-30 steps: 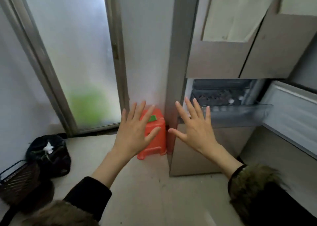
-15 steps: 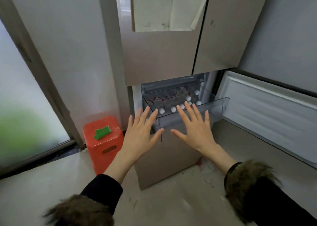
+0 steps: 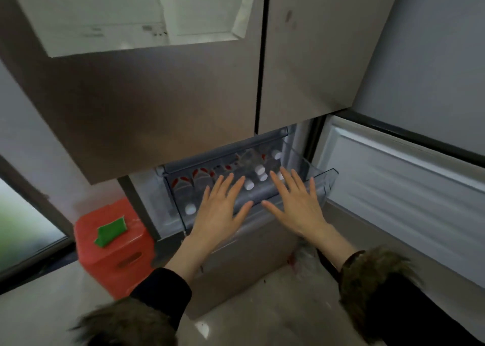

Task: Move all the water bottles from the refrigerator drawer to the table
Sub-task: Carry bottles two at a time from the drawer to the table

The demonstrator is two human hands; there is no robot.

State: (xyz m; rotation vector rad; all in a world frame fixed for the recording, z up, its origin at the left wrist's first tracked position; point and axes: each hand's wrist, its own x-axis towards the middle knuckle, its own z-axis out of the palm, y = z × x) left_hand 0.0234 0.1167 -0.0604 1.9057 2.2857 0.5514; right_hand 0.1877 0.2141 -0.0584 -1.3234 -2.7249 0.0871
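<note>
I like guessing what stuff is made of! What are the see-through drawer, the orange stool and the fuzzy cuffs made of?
The drawer looks like clear hard plastic: you can see the white bottle caps through its glossy walls. The orange stool seems moulded plastic, smooth and one colour, with a cut-out slot. The cuffs look like shaggy fur trim, probably fake, though that can't be told.

Dim, flat indoor light — brightest from the frosted glass pane [image 3: 15, 214] at nine o'clock. Soft motion blur throughout; wide-angle bending toward edges — fur-trimmed dark sleeves [image 3: 380, 288] smeared.
</note>
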